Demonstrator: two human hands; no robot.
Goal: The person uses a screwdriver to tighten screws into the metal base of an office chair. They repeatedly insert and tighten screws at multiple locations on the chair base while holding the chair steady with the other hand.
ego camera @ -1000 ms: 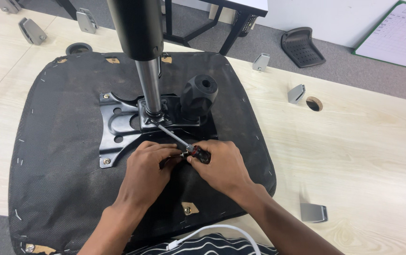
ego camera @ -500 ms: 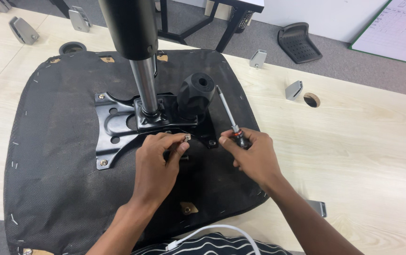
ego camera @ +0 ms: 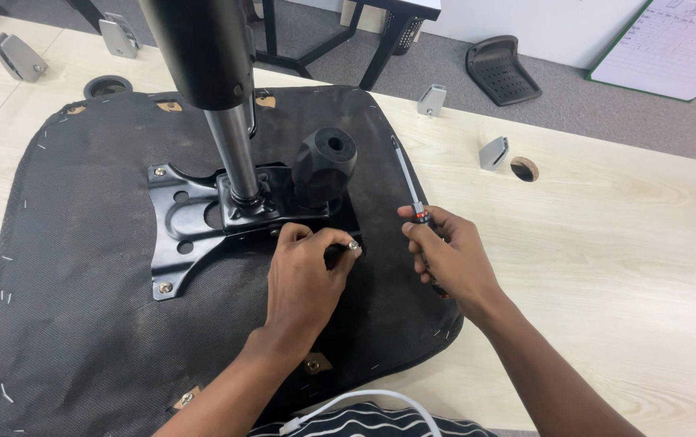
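Black plate [ego camera: 202, 218] lies mid-seat with two screws in — left hand [ego camera: 303, 279] pinches a screw [ego camera: 353, 245] at its near-right corner, right hand [ego camera: 449, 255] grips a screwdriver [ego camera: 407, 182], unused yet.

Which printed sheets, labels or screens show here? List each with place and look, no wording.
Printed sheet: top right corner, lying flat beyond the table; white rectangle with a faint table grid, green edge.
Screwdriver band: small orange and dark ring on the tool in the right hand.
No screens or packages.
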